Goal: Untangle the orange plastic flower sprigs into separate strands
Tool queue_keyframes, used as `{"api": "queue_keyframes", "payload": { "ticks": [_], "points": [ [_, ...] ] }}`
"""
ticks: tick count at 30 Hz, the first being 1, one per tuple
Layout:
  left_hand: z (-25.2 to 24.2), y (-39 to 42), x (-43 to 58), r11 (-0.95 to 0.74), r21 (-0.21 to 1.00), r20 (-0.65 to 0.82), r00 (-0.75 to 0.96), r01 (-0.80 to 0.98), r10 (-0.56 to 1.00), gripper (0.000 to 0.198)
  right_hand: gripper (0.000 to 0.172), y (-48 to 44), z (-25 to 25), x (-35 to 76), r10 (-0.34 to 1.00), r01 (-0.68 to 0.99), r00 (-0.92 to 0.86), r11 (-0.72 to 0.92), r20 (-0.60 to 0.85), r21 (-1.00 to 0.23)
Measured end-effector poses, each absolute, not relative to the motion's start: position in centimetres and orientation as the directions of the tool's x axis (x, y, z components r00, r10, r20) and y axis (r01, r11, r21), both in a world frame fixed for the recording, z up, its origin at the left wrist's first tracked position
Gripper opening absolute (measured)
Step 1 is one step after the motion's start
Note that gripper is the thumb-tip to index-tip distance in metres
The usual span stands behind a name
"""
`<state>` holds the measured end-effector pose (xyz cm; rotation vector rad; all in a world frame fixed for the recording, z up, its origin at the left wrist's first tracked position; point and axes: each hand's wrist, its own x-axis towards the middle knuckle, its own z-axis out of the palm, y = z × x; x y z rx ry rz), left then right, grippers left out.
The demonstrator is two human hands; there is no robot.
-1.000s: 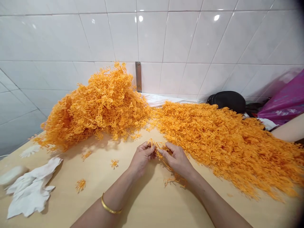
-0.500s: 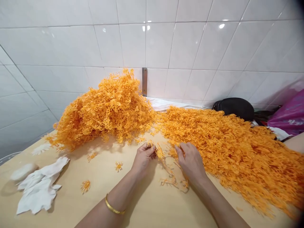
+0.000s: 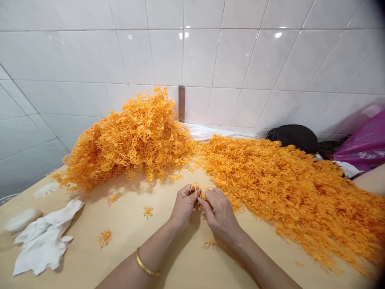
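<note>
My left hand [image 3: 184,205] is closed, pinching an orange branching plastic flower sprig [image 3: 195,188] between thumb and fingers. Right beside it, my right hand [image 3: 220,214] is also closed on orange sprig pieces, its thumb almost touching the left fingertips. The hands hide much of what they hold. Behind them on the left rises a tall heap of orange sprigs [image 3: 129,140]. To the right a wider, lower heap [image 3: 288,188] of similar pieces spreads along the table [image 3: 168,257].
Loose orange pieces [image 3: 148,211] lie left of my hands. Crumpled white tissue [image 3: 45,241] and a rounded white object [image 3: 23,219] are at the far left. A black case [image 3: 293,137] and purple bag [image 3: 362,140] stand at the back right, near another person's arm [image 3: 371,180].
My right hand has moved left to meet the left hand. The dangling sprig between them is now mostly hidden behind the right hand. The view has shifted slightly.
</note>
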<state>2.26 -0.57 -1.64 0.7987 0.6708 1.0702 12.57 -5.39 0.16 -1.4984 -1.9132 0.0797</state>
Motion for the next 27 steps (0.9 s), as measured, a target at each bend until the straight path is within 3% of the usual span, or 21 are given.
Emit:
{"api": "queue_keyframes", "payload": {
  "ticks": [6,8,10,13,16,19,27],
  "points": [
    [-1.1,1.3,1.7,0.297,0.813,-0.281,0.109,-0.501,0.954,0.022,0.022,-8.8,3.7,10.4,0.761,0.616,-0.400,0.636,0.511,-0.465],
    [-1.0,1.4,1.3,0.311,0.803,-0.268,0.158,-0.508,0.950,0.018,0.024,-8.9,4.7,11.4,0.815,0.618,-0.238,0.546,0.528,-0.566],
    [-0.8,0.9,1.1,0.346,0.782,-0.237,0.267,-0.519,0.934,0.014,0.029,-8.2,5.2,13.3,0.894,0.558,0.048,0.345,0.445,-0.754],
    [-0.4,0.3,0.8,0.419,0.736,-0.217,0.400,-0.532,0.890,0.013,0.028,-7.1,5.2,16.4,0.930,0.239,0.243,0.218,0.275,-0.946],
    [0.1,0.2,0.5,0.507,0.716,-0.262,0.489,-0.480,0.832,0.014,0.025,-7.1,4.9,18.0,0.955,-0.051,0.262,0.160,0.141,-0.986],
    [0.7,0.1,0.2,0.536,0.750,-0.252,0.581,-0.388,0.774,0.018,0.021,-8.1,4.7,18.2,0.972,-0.207,0.221,0.127,0.080,-0.970],
    [3.8,-2.5,0.9,0.302,0.947,-0.120,0.756,-0.107,0.644,0.063,0.022,-10.0,4.9,17.2,0.997,-0.246,0.072,0.054,0.037,-0.968]
  ]
}}
